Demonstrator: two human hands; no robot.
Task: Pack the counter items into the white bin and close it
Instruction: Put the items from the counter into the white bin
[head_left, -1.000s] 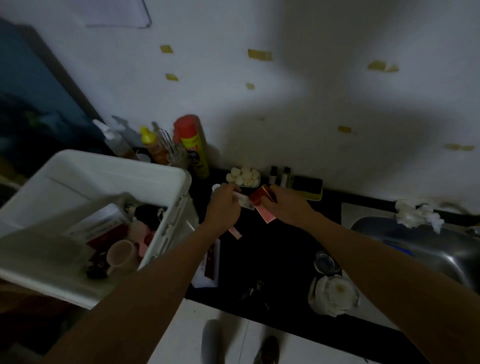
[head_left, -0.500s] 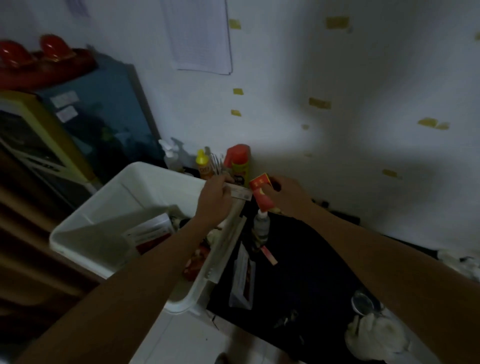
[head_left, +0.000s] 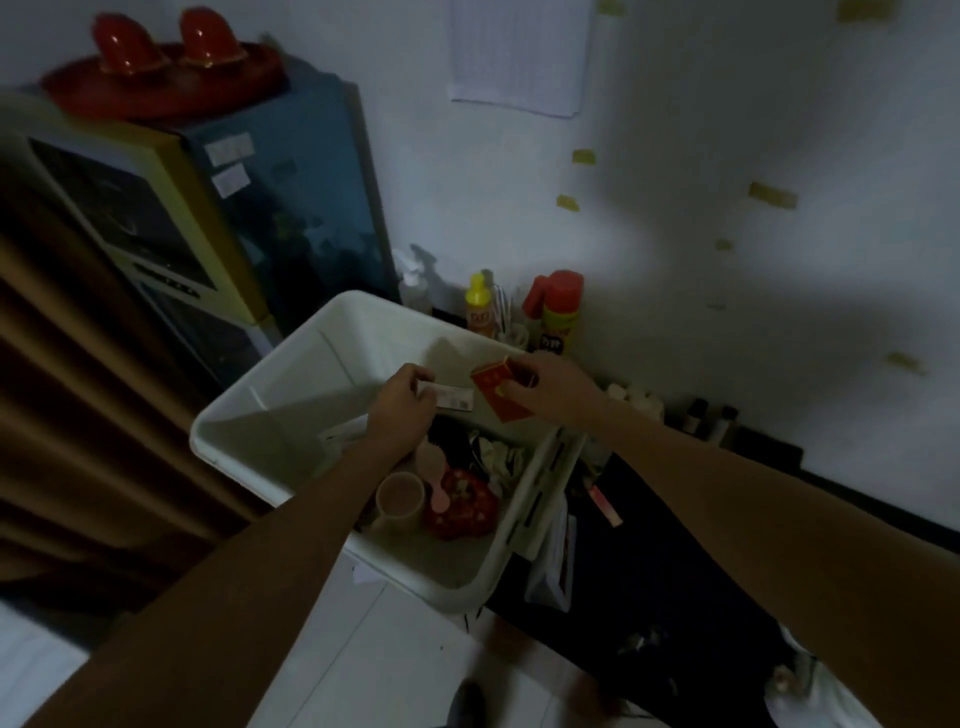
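Note:
The white bin (head_left: 270, 410) stands open left of the black counter (head_left: 649, 545). Both my hands hover over its inside. My left hand (head_left: 402, 408) grips a small white box (head_left: 453, 399) with a printed label. My right hand (head_left: 550, 387) pinches a small red box (head_left: 496, 389) above the bin's far right part. Inside the bin lie a pink cup (head_left: 400, 496), a pink scoop (head_left: 436, 465), a red packet (head_left: 465, 504), crumpled wrapping and a white carton partly hidden by my left arm.
Behind the bin against the wall stand a yellow-capped bottle (head_left: 477, 306), a red-capped spray can (head_left: 561, 312) and a clear spray bottle (head_left: 415, 286). On the counter lie a flat white packet (head_left: 558, 561), a pink strip (head_left: 605, 504) and small dark bottles (head_left: 709, 421). A blue cabinet (head_left: 291, 208) stands left.
Both hands have carried the white box and the red box leftward from above the counter to over the bin. The view has swung left and up with them.

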